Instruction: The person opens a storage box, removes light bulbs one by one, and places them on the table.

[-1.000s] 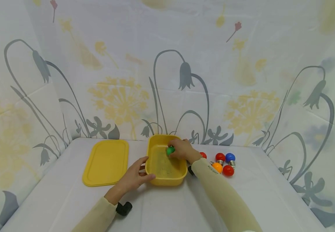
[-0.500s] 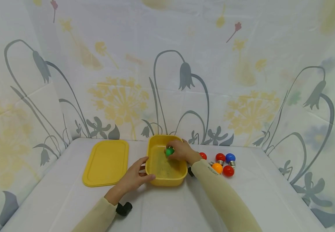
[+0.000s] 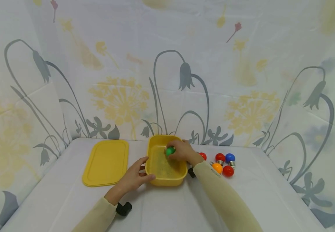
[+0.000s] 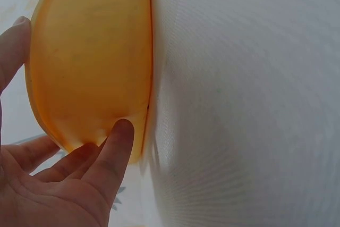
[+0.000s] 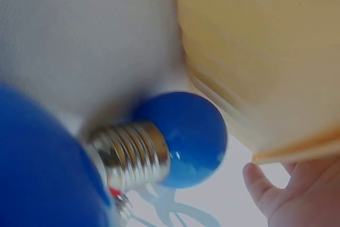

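My left hand (image 3: pixel 135 176) rests on the left side of the yellow plastic container (image 3: pixel 167 182), its thumb at the near-left corner of the rim. In the left wrist view, the spread fingers (image 4: pixel 118 150) of that hand press on the container's outer wall (image 4: pixel 95 51). My right hand (image 3: pixel 183 151) reaches over the container's right rim and pinches a green light bulb (image 3: pixel 169 151) inside, above the floor of the container. The right wrist view shows part of the right hand (image 5: pixel 305 198) at the rim; the green bulb is hidden there.
A yellow lid (image 3: pixel 106 163) lies flat left of the container. To the right are several bulbs, among them an orange bulb (image 3: pixel 217 168), a red bulb (image 3: pixel 228 171) and a blue bulb (image 3: pixel 230 157). Another blue bulb (image 5: pixel 186 139) lies close beside the container's wall.
My right hand has shifted only slightly with the green bulb inside the container. The left hand and the container have stayed in place.
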Demonstrator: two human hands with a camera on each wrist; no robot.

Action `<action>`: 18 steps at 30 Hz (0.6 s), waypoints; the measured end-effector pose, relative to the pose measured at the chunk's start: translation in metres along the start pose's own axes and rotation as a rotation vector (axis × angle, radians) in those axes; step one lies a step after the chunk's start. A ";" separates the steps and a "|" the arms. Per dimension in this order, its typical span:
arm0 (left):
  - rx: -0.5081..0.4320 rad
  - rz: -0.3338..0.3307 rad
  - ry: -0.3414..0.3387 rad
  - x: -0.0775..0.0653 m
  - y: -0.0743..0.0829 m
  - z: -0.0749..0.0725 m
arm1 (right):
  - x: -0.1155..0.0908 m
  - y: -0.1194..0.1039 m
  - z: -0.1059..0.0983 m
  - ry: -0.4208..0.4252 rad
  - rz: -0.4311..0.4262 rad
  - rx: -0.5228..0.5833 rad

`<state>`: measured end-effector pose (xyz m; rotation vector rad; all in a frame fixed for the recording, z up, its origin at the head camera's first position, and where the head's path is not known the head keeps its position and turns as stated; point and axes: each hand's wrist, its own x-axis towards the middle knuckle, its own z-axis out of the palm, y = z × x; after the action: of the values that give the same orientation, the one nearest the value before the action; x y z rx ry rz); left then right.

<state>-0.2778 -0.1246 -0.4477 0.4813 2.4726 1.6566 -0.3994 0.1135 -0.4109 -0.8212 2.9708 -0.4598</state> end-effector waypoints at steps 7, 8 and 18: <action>-0.003 0.008 0.001 0.000 -0.001 -0.001 | -0.006 0.005 -0.005 0.064 -0.024 0.083; -0.003 0.009 0.002 0.000 -0.002 -0.001 | -0.007 0.005 -0.006 0.060 -0.028 0.099; 0.002 0.001 0.013 0.000 0.000 0.000 | -0.025 -0.001 -0.021 0.042 -0.050 0.162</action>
<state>-0.2779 -0.1247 -0.4480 0.4739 2.4838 1.6625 -0.3799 0.1308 -0.3918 -0.8807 2.9068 -0.7168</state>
